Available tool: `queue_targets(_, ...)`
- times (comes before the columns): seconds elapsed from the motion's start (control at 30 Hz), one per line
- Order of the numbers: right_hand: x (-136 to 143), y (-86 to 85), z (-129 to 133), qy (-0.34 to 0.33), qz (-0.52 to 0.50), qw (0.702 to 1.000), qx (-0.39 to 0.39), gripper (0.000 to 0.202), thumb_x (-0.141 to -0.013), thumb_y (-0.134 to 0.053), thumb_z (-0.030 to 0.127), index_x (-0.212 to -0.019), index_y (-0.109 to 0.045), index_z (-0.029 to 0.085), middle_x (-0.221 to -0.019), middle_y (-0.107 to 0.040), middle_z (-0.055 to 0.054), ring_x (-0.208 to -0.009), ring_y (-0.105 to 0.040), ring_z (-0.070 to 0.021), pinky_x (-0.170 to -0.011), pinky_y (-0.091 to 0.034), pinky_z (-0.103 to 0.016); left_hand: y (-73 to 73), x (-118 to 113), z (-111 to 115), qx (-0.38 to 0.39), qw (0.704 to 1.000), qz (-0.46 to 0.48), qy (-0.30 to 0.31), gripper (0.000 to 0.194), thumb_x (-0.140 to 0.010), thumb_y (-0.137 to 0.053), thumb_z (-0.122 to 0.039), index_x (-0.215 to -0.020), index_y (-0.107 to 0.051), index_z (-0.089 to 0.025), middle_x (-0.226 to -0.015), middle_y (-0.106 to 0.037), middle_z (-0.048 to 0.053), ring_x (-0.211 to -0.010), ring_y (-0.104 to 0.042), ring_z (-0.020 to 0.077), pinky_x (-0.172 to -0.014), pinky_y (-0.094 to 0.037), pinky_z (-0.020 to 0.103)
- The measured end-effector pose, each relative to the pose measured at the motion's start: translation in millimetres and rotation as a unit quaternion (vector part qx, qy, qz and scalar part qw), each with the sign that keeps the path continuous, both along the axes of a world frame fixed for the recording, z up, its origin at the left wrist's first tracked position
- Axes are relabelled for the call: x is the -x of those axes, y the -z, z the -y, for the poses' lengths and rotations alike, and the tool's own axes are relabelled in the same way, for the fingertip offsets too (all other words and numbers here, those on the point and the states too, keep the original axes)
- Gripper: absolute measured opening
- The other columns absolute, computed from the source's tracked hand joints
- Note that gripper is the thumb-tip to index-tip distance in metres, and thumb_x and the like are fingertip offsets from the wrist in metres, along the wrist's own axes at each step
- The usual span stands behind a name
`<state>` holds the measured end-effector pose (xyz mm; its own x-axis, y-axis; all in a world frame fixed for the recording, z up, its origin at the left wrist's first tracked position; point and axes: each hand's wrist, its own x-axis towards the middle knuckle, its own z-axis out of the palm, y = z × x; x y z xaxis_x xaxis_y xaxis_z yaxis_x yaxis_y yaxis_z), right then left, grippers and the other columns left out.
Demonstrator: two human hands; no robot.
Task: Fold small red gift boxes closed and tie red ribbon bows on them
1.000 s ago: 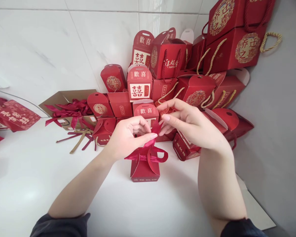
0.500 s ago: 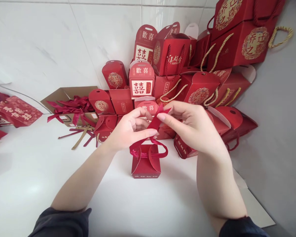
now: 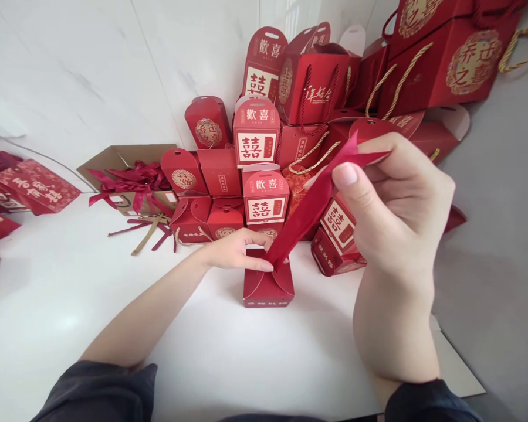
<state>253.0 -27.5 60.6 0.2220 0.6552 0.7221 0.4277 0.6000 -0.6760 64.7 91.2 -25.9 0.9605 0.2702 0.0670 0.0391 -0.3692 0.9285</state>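
Observation:
A small red box with curved closing flaps stands on the white table in front of me. A dark red ribbon runs up and to the right from the top of the box. My right hand pinches the ribbon's ends between thumb and fingers, high above the table. Low at the box top, my left hand has its thumb and fingers closed around the ribbon's base and the flaps. Its fingertips are partly hidden behind the ribbon.
Red gift boxes are stacked against the tiled wall, rising at the right. A cardboard box of ribbons stands at the back left, with loose strips before it. More red boxes lie far left on the white table.
My right hand has moved up and right, drawing the ribbon out taut. The loose loop around the box top has closed. My left hand has moved down to the box top.

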Motion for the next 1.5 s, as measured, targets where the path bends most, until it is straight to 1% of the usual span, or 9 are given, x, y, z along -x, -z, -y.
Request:
queue_targets(0.27,-8,-1.9,-1,-0.057,0.033,0.995,0.069,0.022,-0.090,-0.059,0.049,-0.093,-0.063,0.028,-0.093,-0.066,-0.004,-0.096,-0.066,-0.0269,-0.066,-0.054,-0.034,32.0,-1,-12,-0.022,0.999,0.029,0.035,0.016,-0.081,-0.071,-0.027,-0.092,-0.079,-0.020,-0.106,-0.074,0.014,-0.110,-0.065,0.0246,-0.101,-0.047,0.038)
queue_targets(0.6,-7,7.2,-12,-0.012,0.021,0.998,-0.058,0.009,-0.091,-0.064,0.030,-0.084,-0.065,0.024,-0.072,-0.059,0.002,-0.070,-0.062,-0.0149,-0.062,-0.049,-0.029,40.0,-11,2,-0.025,0.999,0.029,-0.034,0.014,-0.073,-0.080,-0.030,-0.083,-0.081,-0.020,-0.092,-0.077,0.010,-0.097,-0.064,0.0217,-0.098,-0.048,0.036)
queue_targets(0.8,-6,15.3,-14,-0.044,-0.010,0.999,-0.029,0.021,-0.092,-0.060,0.043,-0.085,-0.063,0.024,-0.064,-0.059,0.003,-0.064,-0.066,-0.0140,-0.057,-0.052,-0.027,51.1,-13,2,-0.015,0.999,0.033,-0.037,0.013,-0.073,-0.080,-0.031,-0.081,-0.081,-0.021,-0.086,-0.077,0.009,-0.095,-0.064,0.0215,-0.094,-0.049,0.036)
queue_targets(0.93,2,27.1,-31,-0.069,-0.033,0.997,-0.011,0.024,-0.094,-0.053,0.049,-0.099,-0.062,0.027,-0.079,-0.068,0.002,-0.078,-0.071,-0.0164,-0.065,-0.056,-0.029,52.8,-14,1,-0.017,0.999,0.040,-0.031,0.013,-0.073,-0.080,-0.031,-0.080,-0.081,-0.020,-0.087,-0.077,0.009,-0.093,-0.066,0.0212,-0.092,-0.050,0.034)
queue_targets(1.07,5,39.1,-36,-0.083,0.091,0.990,0.069,0.032,-0.094,-0.056,0.041,-0.122,-0.056,0.025,-0.121,-0.064,-0.005,-0.107,-0.065,-0.0214,-0.081,-0.055,-0.034,52.3,-15,0,-0.034,0.998,0.057,-0.015,0.012,-0.075,-0.079,-0.031,-0.078,-0.080,-0.019,-0.084,-0.077,0.010,-0.096,-0.065,0.0212,-0.093,-0.048,0.034)
queue_targets(1.17,-3,49.5,-20,-0.062,0.239,0.949,0.195,0.020,-0.097,-0.051,0.034,-0.101,-0.065,0.020,-0.098,-0.069,-0.006,-0.086,-0.066,-0.0193,-0.073,-0.052,-0.033,52.9,-15,-1,-0.046,0.997,0.056,-0.016,0.012,-0.074,-0.079,-0.031,-0.072,-0.080,-0.019,-0.077,-0.075,0.010,-0.092,-0.062,0.0202,-0.090,-0.047,0.033)
queue_targets(1.23,-13,60.2,-5,-0.066,0.325,0.895,0.297,0.032,-0.098,-0.046,0.036,-0.078,-0.065,0.020,-0.075,-0.066,-0.003,-0.068,-0.062,-0.0176,-0.065,-0.048,-0.032,53.7,-15,-2,-0.046,0.997,0.052,-0.020,0.012,-0.073,-0.080,-0.030,-0.071,-0.079,-0.018,-0.077,-0.075,0.010,-0.092,-0.059,0.0197,-0.087,-0.047,0.032)
queue_targets(1.3,-23,73.9,9,-0.062,0.352,0.868,0.346,0.029,-0.096,-0.049,0.034,-0.077,-0.066,0.020,-0.079,-0.065,-0.005,-0.072,-0.062,-0.0192,-0.068,-0.047,-0.034,54.9,-14,-3,-0.046,0.997,0.052,-0.021,0.012,-0.073,-0.080,-0.030,-0.069,-0.079,-0.019,-0.075,-0.075,0.009,-0.091,-0.056,0.0193,-0.085,-0.046,0.032)
queue_targets(1.5,-26,115.5,22,-0.073,0.209,0.912,0.345,0.022,-0.092,-0.056,0.032,-0.107,-0.069,0.024,-0.135,-0.054,-0.011,-0.127,-0.051,-0.0254,-0.105,-0.040,-0.043,57.3,-14,-4,-0.042,0.997,0.057,-0.014,0.012,-0.074,-0.079,-0.030,-0.068,-0.078,-0.020,-0.071,-0.074,0.007,-0.090,-0.052,0.0183,-0.089,-0.041,0.032)
